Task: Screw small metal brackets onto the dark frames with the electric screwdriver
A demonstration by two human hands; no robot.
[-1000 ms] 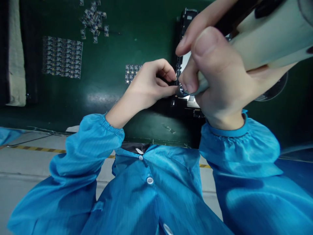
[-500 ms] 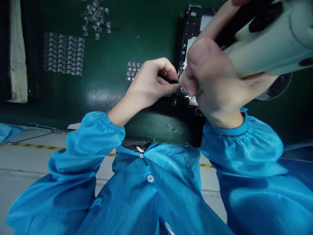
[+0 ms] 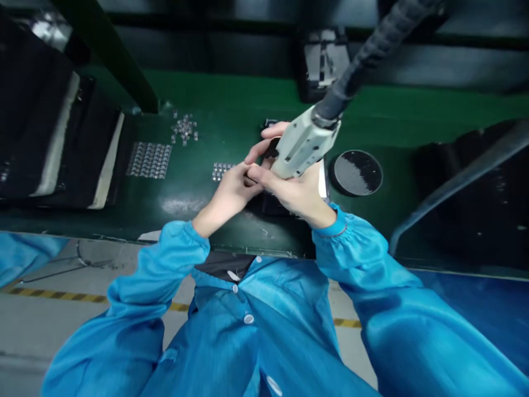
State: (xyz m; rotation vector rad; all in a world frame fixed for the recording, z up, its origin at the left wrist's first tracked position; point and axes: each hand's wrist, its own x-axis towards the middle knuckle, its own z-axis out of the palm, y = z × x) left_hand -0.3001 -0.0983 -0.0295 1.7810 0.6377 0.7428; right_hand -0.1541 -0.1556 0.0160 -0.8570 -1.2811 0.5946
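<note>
My right hand (image 3: 300, 194) holds a pale electric screwdriver (image 3: 303, 144), its body tilted toward the upper right and joined to a thick black cable. Thumb and fingers of that hand reach left to my left hand (image 3: 237, 187). My left hand is closed, its fingertips pinched together against the right fingertips; whatever lies between them is hidden. Both hands are above a black device housing (image 3: 275, 205), mostly covered by them. Left of it, partly behind my left hand, small square parts (image 3: 221, 171) stand in rows. The screwdriver's tip cannot be seen.
A larger grid of small parts (image 3: 149, 160) and a loose heap of them (image 3: 184, 129) lie to the left. On the right is a round dish of screws (image 3: 357, 172). Black cases (image 3: 97, 149) stand far left, another black unit (image 3: 326, 63) at the back. A grey bar (image 3: 458, 179) crosses the right side.
The view has pulled back, showing more of the bench. The right hand and screwdriver now appear smaller and further left in the picture. Both hands' fingertips stay close together over the housing.
</note>
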